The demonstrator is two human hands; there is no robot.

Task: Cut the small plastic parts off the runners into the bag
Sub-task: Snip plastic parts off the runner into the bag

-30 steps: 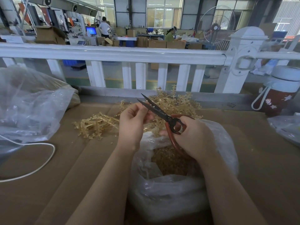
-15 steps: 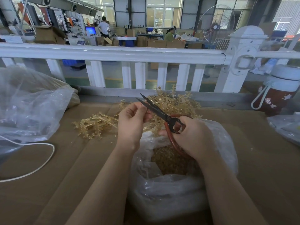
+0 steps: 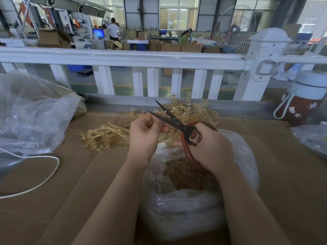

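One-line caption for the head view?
Right hand opens scissors beside left hand above clear bag of cut parts.

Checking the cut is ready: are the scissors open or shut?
Open. The scissors, gripped by the right hand, show two blade tips spread apart above the left hand.

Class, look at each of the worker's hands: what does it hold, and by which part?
The right hand grips the scissors by their red loop handles. The left hand pinches something small at the open blades; what it is cannot be told.
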